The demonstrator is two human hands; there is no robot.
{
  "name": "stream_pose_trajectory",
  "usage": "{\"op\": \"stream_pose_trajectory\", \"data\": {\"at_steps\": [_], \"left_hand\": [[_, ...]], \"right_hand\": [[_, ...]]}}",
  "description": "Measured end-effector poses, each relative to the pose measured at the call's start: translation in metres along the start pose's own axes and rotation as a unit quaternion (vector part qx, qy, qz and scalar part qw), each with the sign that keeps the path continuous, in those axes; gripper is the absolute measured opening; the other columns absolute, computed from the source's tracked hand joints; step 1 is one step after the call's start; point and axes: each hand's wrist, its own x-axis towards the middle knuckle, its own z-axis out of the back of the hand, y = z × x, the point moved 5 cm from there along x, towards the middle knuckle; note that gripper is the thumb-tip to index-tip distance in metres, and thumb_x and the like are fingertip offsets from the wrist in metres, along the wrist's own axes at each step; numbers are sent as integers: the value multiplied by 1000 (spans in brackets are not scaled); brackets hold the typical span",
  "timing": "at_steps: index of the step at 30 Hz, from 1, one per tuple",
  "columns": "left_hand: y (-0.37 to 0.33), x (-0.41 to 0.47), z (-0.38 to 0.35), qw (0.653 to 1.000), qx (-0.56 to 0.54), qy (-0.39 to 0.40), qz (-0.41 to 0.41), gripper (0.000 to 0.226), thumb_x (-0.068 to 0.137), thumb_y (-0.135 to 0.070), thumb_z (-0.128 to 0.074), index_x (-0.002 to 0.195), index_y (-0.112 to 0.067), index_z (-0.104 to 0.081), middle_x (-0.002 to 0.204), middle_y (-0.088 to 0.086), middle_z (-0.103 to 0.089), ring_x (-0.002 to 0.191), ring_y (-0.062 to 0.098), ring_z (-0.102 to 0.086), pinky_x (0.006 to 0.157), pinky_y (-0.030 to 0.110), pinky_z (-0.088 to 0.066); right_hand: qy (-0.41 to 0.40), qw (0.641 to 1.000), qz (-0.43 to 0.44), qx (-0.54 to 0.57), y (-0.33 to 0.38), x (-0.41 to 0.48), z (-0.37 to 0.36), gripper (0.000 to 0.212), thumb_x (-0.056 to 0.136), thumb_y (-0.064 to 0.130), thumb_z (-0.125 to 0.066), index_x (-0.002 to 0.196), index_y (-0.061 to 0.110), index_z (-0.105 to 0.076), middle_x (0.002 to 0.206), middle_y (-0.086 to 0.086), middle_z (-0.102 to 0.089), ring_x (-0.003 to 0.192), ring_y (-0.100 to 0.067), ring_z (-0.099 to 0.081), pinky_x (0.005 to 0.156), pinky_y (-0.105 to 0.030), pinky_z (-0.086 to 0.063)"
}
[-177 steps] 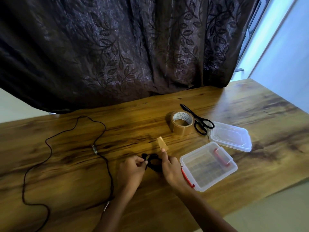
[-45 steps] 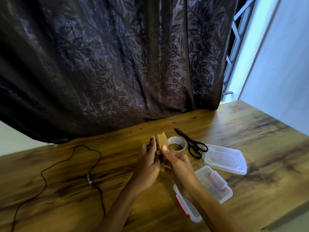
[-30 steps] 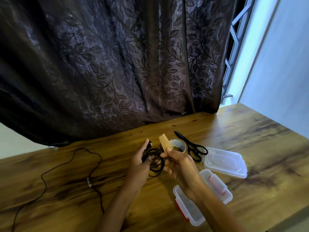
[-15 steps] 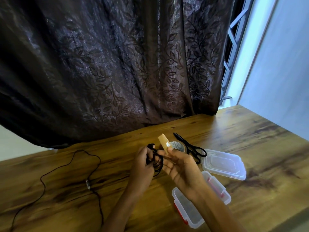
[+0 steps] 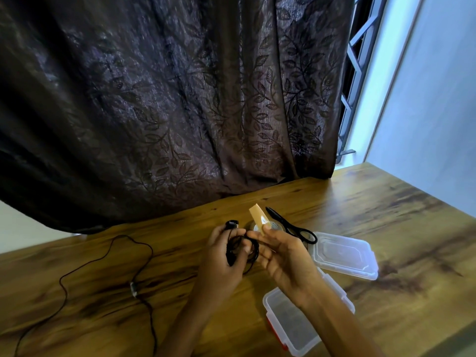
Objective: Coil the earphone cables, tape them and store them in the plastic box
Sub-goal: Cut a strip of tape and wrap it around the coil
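— Earphone cables first: the loose cable point(image 5: 103, 256) is lying untouched on the left of the counter point(image 5: 386, 215). What is changing in the middle?
— The coiled cable point(image 5: 253, 249) is no longer lying on the counter. The left hand point(image 5: 221, 258) is holding it up, its grip curling round the loops, with one end poking out on top.
— And the tape strip point(image 5: 257, 215)?
— It is standing up just right of the coil. The right hand point(image 5: 283, 253) is pinching its lower end at the fingertips, its other fingers relaxing.
— So the wrapping is coming next?
— I am judging so. The plastic box point(image 5: 291, 323) is waiting open at near right, with its lid point(image 5: 342, 255) lying beyond it.
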Motion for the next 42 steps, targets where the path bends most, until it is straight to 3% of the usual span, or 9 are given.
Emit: {"op": "stream_pose_trajectory", "data": {"at_steps": [5,9,13,18,24,28,32,38,42], "left_hand": [[-7,0,-1,998,60,-19,-17,33,91,-21,-53,125,-21,-52,136,-3,-41,122,12,-44,97,25,-46],[-4,1,1,987,-153,9,52,27,91,-9,-49,101,-31,-62,122,-11,-50,113,6,-50,82,13,-49],[0,2,0,920,-372,26,122,58,97,-28,-14,95,-10,-70,115,-1,-65,114,19,-55,96,35,-44],[12,5,1,957,-236,7,170,54,96,-40,-21,107,-15,-68,127,8,-58,122,23,-49,105,48,-37],[-1,8,5,967,-232,-8,110,17,84,-27,-58,82,-18,-72,108,-8,-62,93,-1,-60,69,7,-47],[3,11,8,980,-176,-38,88,7,82,-19,-65,77,-17,-68,98,0,-63,84,-6,-60,65,4,-45],[4,13,13,990,-97,-75,72,11,76,-18,-72,69,-25,-67,86,-5,-67,82,4,-63,64,10,-48],[3,13,20,986,-49,-133,87,33,62,-27,-82,71,-23,-51,74,-6,-65,67,2,-64,47,17,-49],[5,14,16,978,-120,-105,133,34,64,-21,-82,72,-21,-49,79,2,-66,73,13,-66,48,21,-48]], "right_hand": [[0,1000,9,4,2,1,-3,18,87,12,-54,98,-1,-61,88,-17,-72,68,-18,-70,58,-26,-58],[-5,1000,9,10,4,2,-1,20,90,13,-52,81,5,-68,92,-21,-71,64,-18,-69,51,-22,-54],[-1,1000,19,-2,4,4,-1,36,90,15,-50,65,10,-76,92,-22,-71,65,-19,-69,51,-21,-53],[6,1000,26,0,4,9,-1,17,86,18,-56,92,4,-64,96,-21,-70,72,-21,-69,57,-24,-55],[24,999,19,-28,5,11,-7,29,86,22,-55,70,11,-76,91,-17,-72,75,-19,-70,63,-24,-57],[26,999,20,-19,4,13,-8,24,78,25,-59,95,8,-64,93,-16,-72,72,-17,-69,65,-26,-58],[40,998,11,-54,1,13,-9,26,77,28,-58,98,13,-59,97,-11,-73,71,-12,-68,78,-34,-52],[27,999,13,-21,1,14,-8,23,79,26,-59,98,13,-58,106,-17,-69,67,-14,-67,56,-26,-54],[21,1000,13,-15,1,16,-8,26,80,25,-60,102,11,-58,114,-21,-65,70,-16,-66,58,-26,-55]]}}
